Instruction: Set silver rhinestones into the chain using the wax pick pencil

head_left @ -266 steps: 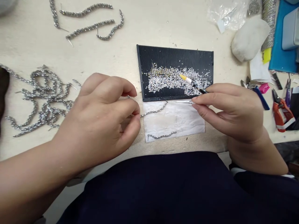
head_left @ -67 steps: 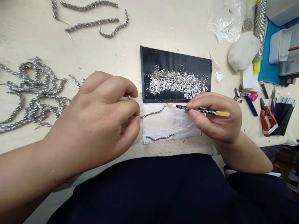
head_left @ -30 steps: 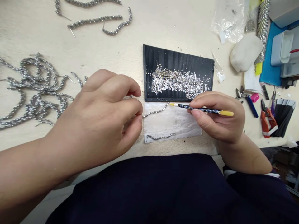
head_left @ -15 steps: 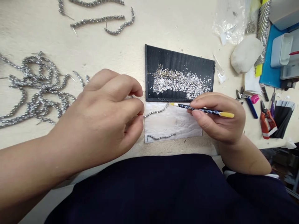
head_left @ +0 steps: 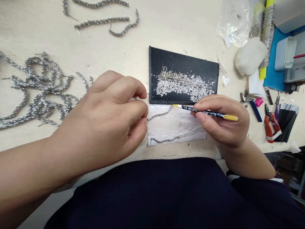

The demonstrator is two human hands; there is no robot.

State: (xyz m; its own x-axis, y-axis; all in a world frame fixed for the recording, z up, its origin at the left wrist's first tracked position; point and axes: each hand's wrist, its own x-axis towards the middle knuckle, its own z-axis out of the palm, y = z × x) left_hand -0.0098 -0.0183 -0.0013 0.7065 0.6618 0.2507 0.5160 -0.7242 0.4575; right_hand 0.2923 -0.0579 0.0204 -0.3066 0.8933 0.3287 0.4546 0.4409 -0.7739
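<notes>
A thin bead chain [head_left: 160, 115] runs from the left hand [head_left: 111, 108], just left of center, rightward across a white sheet [head_left: 183, 127] toward the lower edge of a black ribbed tray [head_left: 183, 55]. The left hand is curled almost shut and seems to pinch the chain's end, though the fingers hide that spot. The right hand [head_left: 221, 122], right of center, is closed around a slim blue pen-shaped tool [head_left: 202, 111], holding it between thumb and fingers with its pale tip at the chain's far end. Silver beads [head_left: 183, 84] cover the tray's middle, and a short chain [head_left: 164, 140] lies on the sheet. A heap of beaded strands [head_left: 40, 92] sits at far left, with more strands [head_left: 105, 22] at upper left. Toward the right edge are a white lump [head_left: 250, 57], a plastic bag [head_left: 233, 22] and red-handled snips [head_left: 270, 127].
</notes>
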